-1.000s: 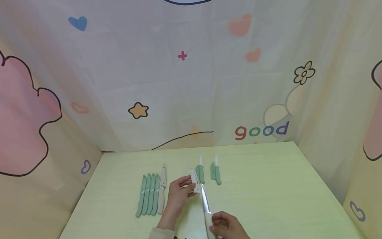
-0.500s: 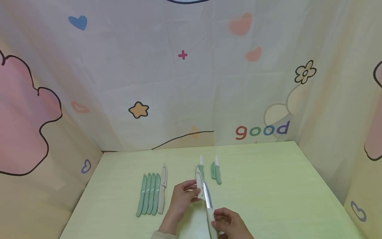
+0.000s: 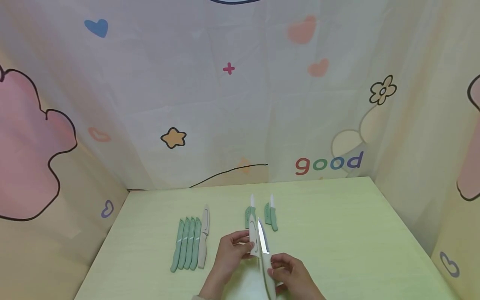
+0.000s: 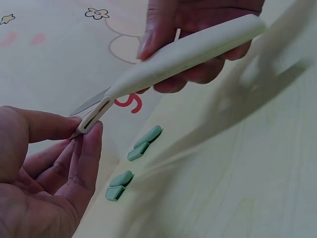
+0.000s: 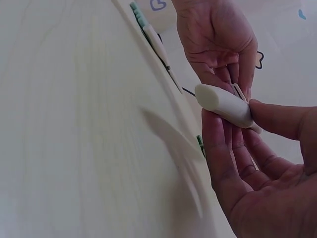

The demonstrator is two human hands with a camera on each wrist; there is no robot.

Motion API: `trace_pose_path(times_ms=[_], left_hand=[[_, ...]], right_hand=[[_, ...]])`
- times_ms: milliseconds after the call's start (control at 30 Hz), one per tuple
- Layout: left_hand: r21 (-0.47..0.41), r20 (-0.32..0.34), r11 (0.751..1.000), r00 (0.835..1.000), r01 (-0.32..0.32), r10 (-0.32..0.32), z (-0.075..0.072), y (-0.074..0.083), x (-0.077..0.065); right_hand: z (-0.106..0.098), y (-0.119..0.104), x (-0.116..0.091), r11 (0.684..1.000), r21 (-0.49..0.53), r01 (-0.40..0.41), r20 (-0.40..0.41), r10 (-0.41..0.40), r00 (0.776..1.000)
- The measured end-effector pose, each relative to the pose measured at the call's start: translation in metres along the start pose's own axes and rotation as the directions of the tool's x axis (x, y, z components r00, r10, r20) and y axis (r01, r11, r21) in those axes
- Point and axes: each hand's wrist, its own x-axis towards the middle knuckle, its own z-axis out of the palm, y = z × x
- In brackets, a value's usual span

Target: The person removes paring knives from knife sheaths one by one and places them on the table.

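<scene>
White knife out of its sheath, blade tip away from the person

Person had both hands up over the pale table (image 3: 337, 233). Right hand (image 3: 291, 271) gripped the white knife (image 3: 268, 268) by its handle, thumb on one side, fingers on the other. Left hand (image 3: 229, 252) pinched the white sheath (image 3: 253, 232) between thumb and fingers. Knife sat just right of the sheath, both off the tabletop. Knife's long axis ran away from the person, tip toward the curtain (image 3: 225, 108) and slightly left, butt toward the person. Sheath lay nearly parallel, narrow end away, wide end near.

Beyond, two green knives (image 3: 273, 218) lay with pale blades bare, tips away, each with a green sheath (image 3: 267, 213) at its left. Off left, four sheathed green knives (image 3: 186, 246) in a row, a sheathed white knife (image 3: 203, 250) at the row's right end.

Hard to see: handle butt ran into the bottom edge of the head view; white sheath covered part of the nearer green handle. From the left wrist, only a sliver of blade showed behind the sheath; from the right wrist, handle hid the blade. Couldn't tell whether blade and sheath touched. Left sleeve (image 3: 197, 297) barely in frame.
</scene>
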Motion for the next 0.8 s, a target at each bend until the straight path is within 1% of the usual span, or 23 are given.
trace_pose_path(times_ms=[133, 200, 333, 467, 667, 800], left_hand=[[0.012, -0.007, 0.999, 0.999, 0.036, -0.036, 0.004, 0.003, -0.004], [0.015, -0.007, 0.999, 0.999, 0.041, -0.04, 0.005, 0.003, -0.004], [-0.004, -0.008, 0.999, 0.999, 0.043, -0.043, 0.004, 0.001, -0.005], [-0.017, -0.008, 0.999, 0.999, 0.042, -0.042, 0.004, -0.003, -0.005], [0.004, -0.02, 1.0, 0.999, 0.03, -0.03, 0.005, -0.009, -0.005], [0.021, -0.017, 0.999, 0.999, 0.033, -0.032, 0.007, -0.011, -0.007]], right_hand=[[0.001, -0.004, 0.001, 1.0, -0.024, 0.019, -0.022, -0.019, 1.0], [0.002, -0.006, 0.002, 0.999, -0.021, 0.027, -0.03, -0.028, 0.999], [0.002, -0.007, 0.004, 0.999, -0.012, 0.033, -0.052, -0.034, 0.998], [0.003, -0.008, 0.005, 1.0, -0.004, 0.019, -0.072, -0.02, 0.997], [0.003, -0.011, 0.006, 0.999, 0.024, 0.023, -0.085, -0.021, 0.996], [0.004, -0.012, 0.006, 0.999, 0.036, 0.029, -0.095, -0.025, 0.995]])
